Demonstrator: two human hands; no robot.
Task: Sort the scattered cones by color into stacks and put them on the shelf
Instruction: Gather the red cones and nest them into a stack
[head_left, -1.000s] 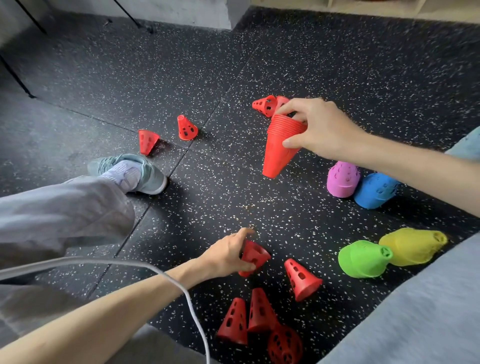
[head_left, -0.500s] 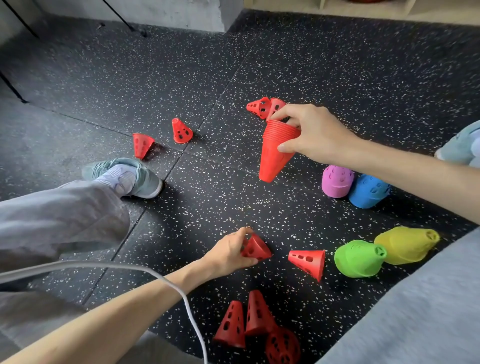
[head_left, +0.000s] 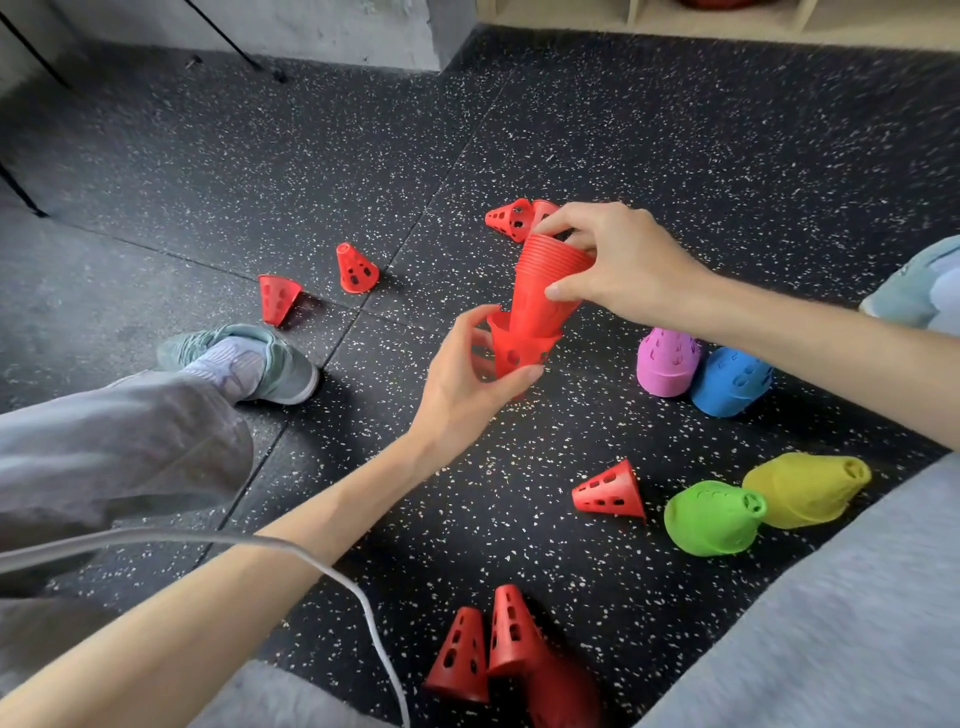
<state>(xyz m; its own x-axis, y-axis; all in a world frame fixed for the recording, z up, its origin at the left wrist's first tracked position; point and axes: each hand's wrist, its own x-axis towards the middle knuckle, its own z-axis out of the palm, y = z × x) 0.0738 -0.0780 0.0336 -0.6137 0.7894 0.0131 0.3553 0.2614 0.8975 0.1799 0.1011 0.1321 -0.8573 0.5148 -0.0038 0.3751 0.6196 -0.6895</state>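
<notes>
My right hand (head_left: 618, 265) grips a stack of red cones (head_left: 545, 283), held upside down above the floor. My left hand (head_left: 467, 384) holds a single red cone (head_left: 519, 353) mouth up under the stack, with the stack's tip sitting in it. Loose red cones lie around: one (head_left: 610, 493) on its side near the green stack, three (head_left: 493, 644) by my lap, two (head_left: 317, 286) far left, one (head_left: 511, 218) behind my right hand. Purple (head_left: 667, 361), blue (head_left: 730, 382), green (head_left: 714, 517) and yellow (head_left: 805, 488) stacks lie on their sides at the right.
The floor (head_left: 675, 156) is dark speckled rubber. My left leg and grey-green shoe (head_left: 244, 361) stretch across the left. A grey cable (head_left: 322, 566) runs over my left forearm. A pale wooden shelf base (head_left: 727, 21) lines the far top edge.
My left hand lifted the red cone off the floor and brought it up under the stack. The stack stayed roughly in place. The loose cone by the green stack tipped onto its side.
</notes>
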